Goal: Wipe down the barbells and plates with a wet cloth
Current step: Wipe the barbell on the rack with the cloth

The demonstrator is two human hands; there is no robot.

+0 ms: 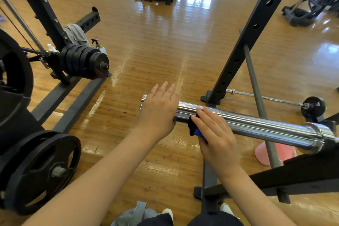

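Observation:
A chrome barbell sleeve runs from the centre to the right edge, at waist height. My left hand lies on its free end with fingers straight, thumb tucked under the sleeve. My right hand presses a dark blue and black cloth against the near side of the sleeve, fingers bent over the cloth. Black weight plates hang on a peg at lower left. A stack of smaller plates sits on another peg at left.
Black rack uprights stand right of the sleeve, with base rails by my feet. A second thin barbell lies on the wooden floor at right. A pink cone sits under the sleeve. Spray bottles and a grey towel are at left.

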